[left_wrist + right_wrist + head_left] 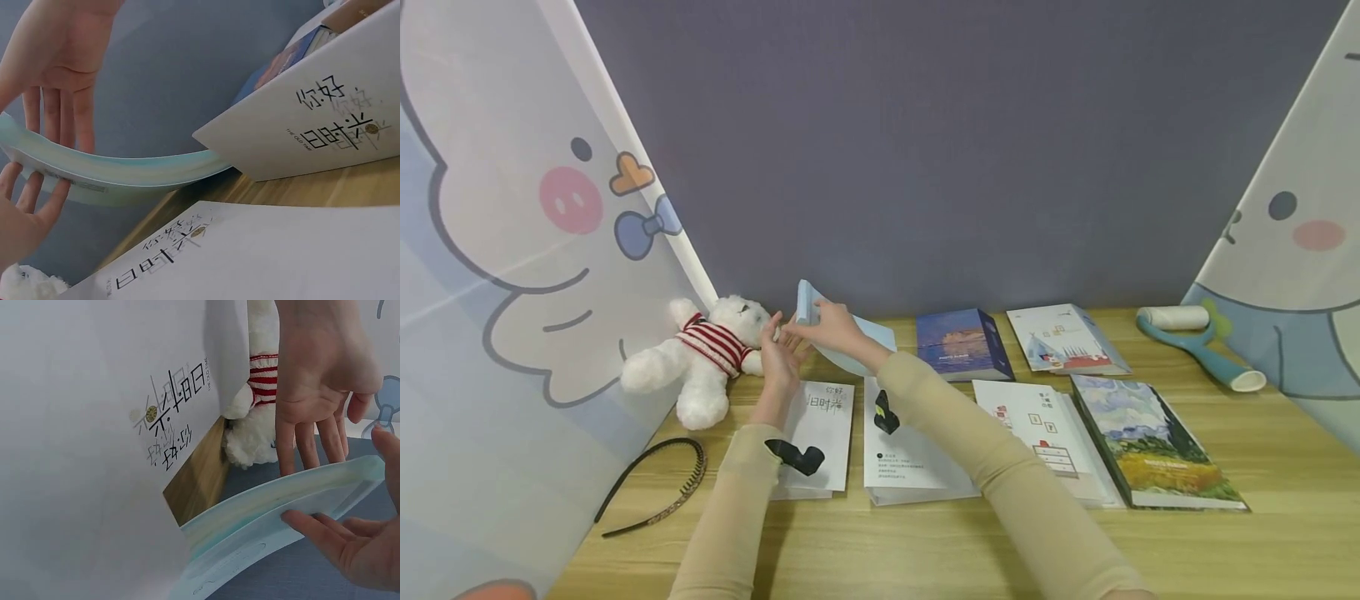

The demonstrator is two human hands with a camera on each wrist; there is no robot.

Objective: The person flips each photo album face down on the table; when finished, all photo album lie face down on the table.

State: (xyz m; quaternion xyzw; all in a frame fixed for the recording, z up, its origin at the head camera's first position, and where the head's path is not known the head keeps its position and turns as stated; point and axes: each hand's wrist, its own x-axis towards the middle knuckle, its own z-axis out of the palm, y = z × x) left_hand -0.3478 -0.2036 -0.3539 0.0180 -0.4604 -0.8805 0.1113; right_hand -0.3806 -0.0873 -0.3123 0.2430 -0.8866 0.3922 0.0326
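Observation:
A thin, flexible light blue album (pixel 808 304) is held up near the back wall, its spine end raised. My right hand (pixel 838 329) grips it near the spine, with fingers on the cover. My left hand (pixel 781 360) lies palm up at the same end. In the left wrist view, fingertips (pixel 53 199) touch the outside of the bent album (pixel 144 172). The album's far end bows down behind the white albums. Below the hands, a white album (pixel 820 425) with black lettering and another white album (pixel 910 471) stand on the table.
A plush bear (pixel 718 354) in a striped top lies left, with a black headband (pixel 651 487) nearer. To the right are a blue photo album (pixel 955 337), white albums (pixel 1063 333) (pixel 1037 433), a painted-landscape album (pixel 1153 442) and a teal-handled lint roller (pixel 1210 350).

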